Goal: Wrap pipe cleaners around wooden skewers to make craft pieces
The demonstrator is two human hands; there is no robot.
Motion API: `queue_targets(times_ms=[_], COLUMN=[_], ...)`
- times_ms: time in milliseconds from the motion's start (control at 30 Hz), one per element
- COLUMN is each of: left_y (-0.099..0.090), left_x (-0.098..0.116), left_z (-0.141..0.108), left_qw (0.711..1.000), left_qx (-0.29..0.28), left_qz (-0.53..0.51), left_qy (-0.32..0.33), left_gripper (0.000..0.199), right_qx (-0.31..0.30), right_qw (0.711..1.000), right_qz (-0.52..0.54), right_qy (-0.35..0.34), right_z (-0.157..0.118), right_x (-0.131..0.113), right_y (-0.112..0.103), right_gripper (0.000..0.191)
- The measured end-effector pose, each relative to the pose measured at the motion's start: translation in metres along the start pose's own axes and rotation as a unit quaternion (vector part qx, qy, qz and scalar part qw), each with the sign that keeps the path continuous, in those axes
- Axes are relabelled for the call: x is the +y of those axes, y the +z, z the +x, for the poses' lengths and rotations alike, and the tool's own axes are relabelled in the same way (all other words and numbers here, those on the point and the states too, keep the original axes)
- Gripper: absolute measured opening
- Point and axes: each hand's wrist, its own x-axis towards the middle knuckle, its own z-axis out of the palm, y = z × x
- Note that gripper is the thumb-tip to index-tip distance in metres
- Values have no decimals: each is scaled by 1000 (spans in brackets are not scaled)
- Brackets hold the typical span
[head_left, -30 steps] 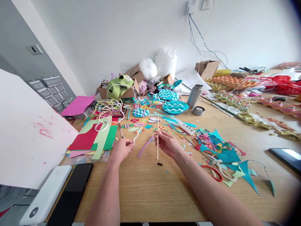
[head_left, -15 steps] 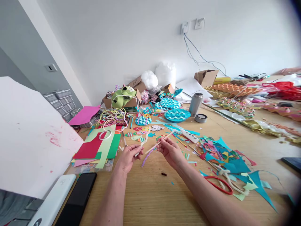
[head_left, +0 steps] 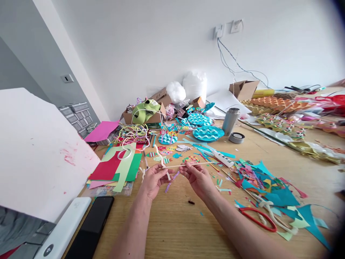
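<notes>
Between the thumb and fingers of my left hand (head_left: 156,178) is a wavy white pipe cleaner (head_left: 159,154), its upper part pointing up and its tail hanging below. My right hand (head_left: 196,175) pinches a thin pale stick (head_left: 204,163), which lies nearly level and meets the pipe cleaner at my left fingertips. Below and between the hands a purple twisted strip (head_left: 168,186) rests on the wooden table (head_left: 172,230). Behind the hands are paper fish (head_left: 184,148) and blue wavy paper plates (head_left: 207,133).
Coloured paper sheets (head_left: 104,167) and a black phone (head_left: 91,226) lie left. On the right are red-handled scissors (head_left: 269,227), blue paper scraps (head_left: 277,196) and a glue tube (head_left: 223,158). A metal flask (head_left: 230,122) stands behind, near a box (head_left: 159,117).
The stick has turned from slanted to nearly level and now meets the pipe cleaner at my left fingers. The pipe cleaner's upper end leans left now. The whole view has shifted slightly.
</notes>
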Motion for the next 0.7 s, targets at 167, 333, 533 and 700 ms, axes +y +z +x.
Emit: queue_targets(times_ms=[167, 333, 533, 700], left_y=[1, 2, -7, -7], left_x=[0, 0, 13, 14], left_z=[0, 0, -1, -13], left_qw=[1000, 999, 996, 993], left_qx=[-5, 17, 42, -87], left_qz=[23, 21, -50, 60], left_qy=[11, 30, 56, -44], left_gripper=[35, 30, 28, 26], right_qx=[7, -6, -78, -131], right_qw=[1000, 999, 989, 983], right_qz=[-6, -43, -124, -109], right_qy=[-9, -7, 8, 62], right_z=[1, -4, -9, -10], right_x=[2, 0, -13, -15], right_y=[0, 3, 6, 4], right_gripper=[23, 26, 31, 36])
